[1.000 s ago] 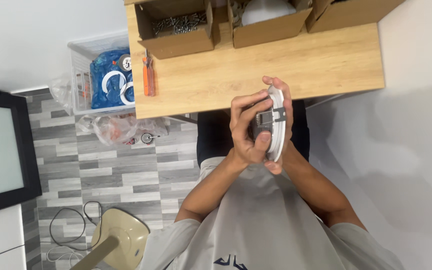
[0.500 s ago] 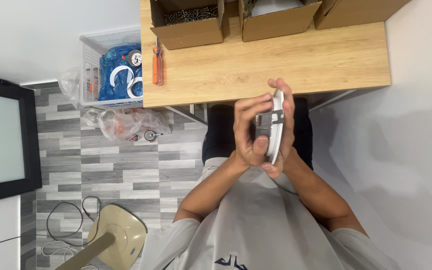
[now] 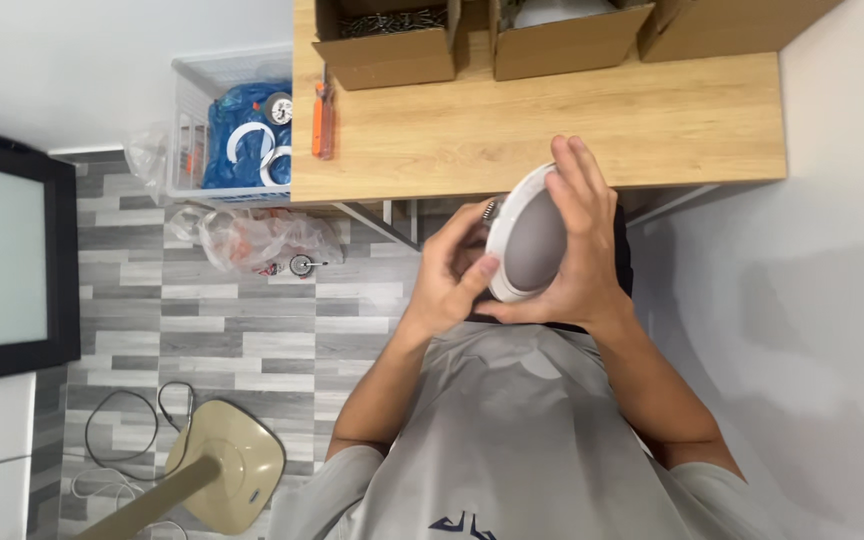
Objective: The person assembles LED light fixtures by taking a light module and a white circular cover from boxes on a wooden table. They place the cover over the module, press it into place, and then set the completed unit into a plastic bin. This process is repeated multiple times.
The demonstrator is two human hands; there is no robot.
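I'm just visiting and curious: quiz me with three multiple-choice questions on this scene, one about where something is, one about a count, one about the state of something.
1. Where does the orange-handled screwdriver lie?
A. on the floor
B. on the wooden table's left edge
C. inside a cardboard box

2. How many cardboard boxes stand along the table's far side?
A. one
B. three
C. five

3. How is the round white lamp fitting held?
A. in both hands, above the lap
B. lying flat on the table
C. in one hand only

Answers: 1 B, the screwdriver rests on the wooden table. 2 B, three cardboard boxes show there. 3 A, the left hand and right hand both grip the lamp fitting.
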